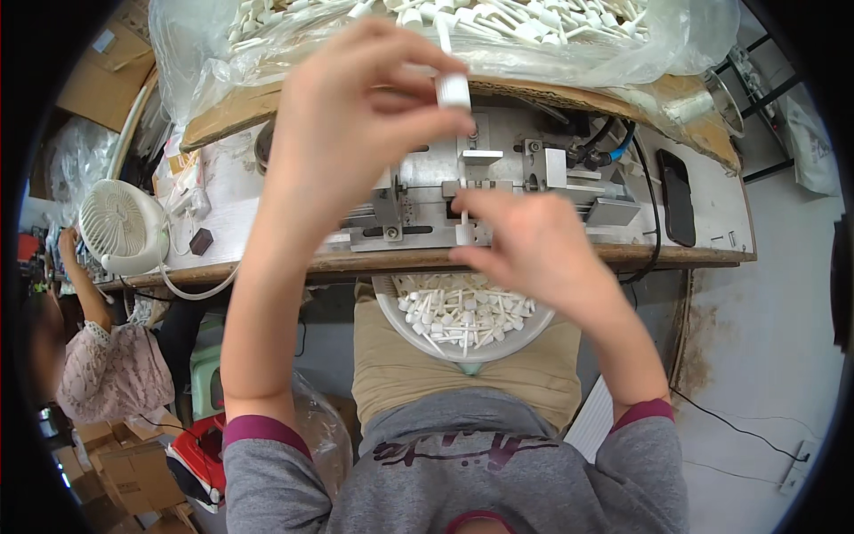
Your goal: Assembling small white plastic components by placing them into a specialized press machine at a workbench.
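My left hand is raised above the far part of the bench, its thumb and fingers closed round a white plastic piece with a cylindrical head and a thin stem pointing away from me. Lower and to the right, my right hand is at the front of a metal fixture. Its index finger and thumb close about a similar white stemmed piece there. The index finger lies over the stem, and the thumb sits just below the head. My other right fingers are partly hidden.
A plastic-lined carton of white pieces stands behind the fixture. A bowl of such pieces rests on my lap. A white fan is at left, a black phone and cables at right. Another person sits far left.
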`<state>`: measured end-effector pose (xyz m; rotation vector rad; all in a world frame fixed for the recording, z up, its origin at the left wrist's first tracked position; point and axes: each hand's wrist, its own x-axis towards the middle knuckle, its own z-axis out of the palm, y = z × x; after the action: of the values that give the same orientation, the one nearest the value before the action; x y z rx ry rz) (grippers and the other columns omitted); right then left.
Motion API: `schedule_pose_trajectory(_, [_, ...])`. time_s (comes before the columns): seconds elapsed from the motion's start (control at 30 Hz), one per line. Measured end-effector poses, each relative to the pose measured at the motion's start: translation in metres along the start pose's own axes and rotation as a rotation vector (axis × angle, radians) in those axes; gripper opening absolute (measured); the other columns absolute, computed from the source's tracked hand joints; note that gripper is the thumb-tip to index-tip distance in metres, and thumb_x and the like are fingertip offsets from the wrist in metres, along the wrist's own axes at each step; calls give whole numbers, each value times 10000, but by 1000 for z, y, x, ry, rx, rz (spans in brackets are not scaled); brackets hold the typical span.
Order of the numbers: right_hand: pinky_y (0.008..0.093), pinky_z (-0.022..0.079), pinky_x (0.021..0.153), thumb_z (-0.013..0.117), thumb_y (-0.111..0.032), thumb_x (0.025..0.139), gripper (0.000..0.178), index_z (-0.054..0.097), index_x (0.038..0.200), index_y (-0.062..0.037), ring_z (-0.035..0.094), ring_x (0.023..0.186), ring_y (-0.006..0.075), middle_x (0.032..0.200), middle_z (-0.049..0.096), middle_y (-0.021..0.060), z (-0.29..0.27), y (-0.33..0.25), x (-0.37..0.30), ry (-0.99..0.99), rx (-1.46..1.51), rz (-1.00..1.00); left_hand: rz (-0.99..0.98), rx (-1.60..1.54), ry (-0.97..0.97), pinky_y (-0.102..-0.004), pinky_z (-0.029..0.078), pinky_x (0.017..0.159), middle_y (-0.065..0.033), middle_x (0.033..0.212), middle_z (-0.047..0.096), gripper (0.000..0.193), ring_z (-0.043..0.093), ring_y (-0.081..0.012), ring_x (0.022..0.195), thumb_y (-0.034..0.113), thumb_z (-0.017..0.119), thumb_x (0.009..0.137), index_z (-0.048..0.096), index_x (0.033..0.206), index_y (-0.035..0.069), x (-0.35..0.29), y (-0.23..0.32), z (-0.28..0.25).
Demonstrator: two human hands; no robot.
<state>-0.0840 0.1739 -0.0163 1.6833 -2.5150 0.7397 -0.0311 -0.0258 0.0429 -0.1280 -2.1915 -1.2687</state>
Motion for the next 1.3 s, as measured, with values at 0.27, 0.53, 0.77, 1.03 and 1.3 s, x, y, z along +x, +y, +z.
schedule_pose_trajectory(0.27, [367, 571, 703, 792, -135, 759, 333, 713, 992, 89, 706, 744, 245, 875, 732, 222, -60, 60, 129, 451, 111, 110, 78, 515, -201, -336, 602, 762, -91, 1276, 725, 296, 751, -232, 868, 106, 819, 810, 764, 1097, 60, -102, 4, 33])
schedule_pose_trajectory(0.53, [427, 562, 688, 772, -203, 662, 341, 723, 817, 97, 710, 743, 366, 788, 708, 283, -66, 77, 192, -122, -299, 292, 129, 732, -274, -323, 564, 651, -153, 1254, 724, 250, 713, -209, 647, 100, 780, 773, 757, 1009, 19, -108, -22, 54])
schedule_pose_trajectory(0.77, [436, 552, 681, 756, -160, 717, 271, 715, 809, 92, 710, 744, 359, 786, 703, 273, -76, 73, 167, -1, -107, 289, 13, 662, -265, -334, 582, 654, -44, 1254, 734, 262, 734, -262, 720, 164, 820, 776, 780, 1025, 92, -105, -24, 56])
schedule_pose_trajectory(1.03, [370, 565, 727, 720, -89, 863, 199, 742, 1029, 19, 727, 837, 284, 955, 744, 183, -78, 48, 76, 468, -241, -242, -269, 151, -183, -271, 578, 660, -85, 1101, 769, 336, 747, -166, 750, 74, 820, 835, 760, 1166, 67, -92, -4, 40])
schedule_pose_trajectory(1.3, [363, 605, 731, 709, -41, 765, 397, 733, 1148, 58, 720, 875, 289, 1158, 726, 188, -14, 32, 3, 462, -323, -491, -174, -186, -24, -256, 643, 731, -53, 958, 714, 344, 697, -107, 852, 32, 848, 804, 768, 1138, 34, -97, 14, 33])
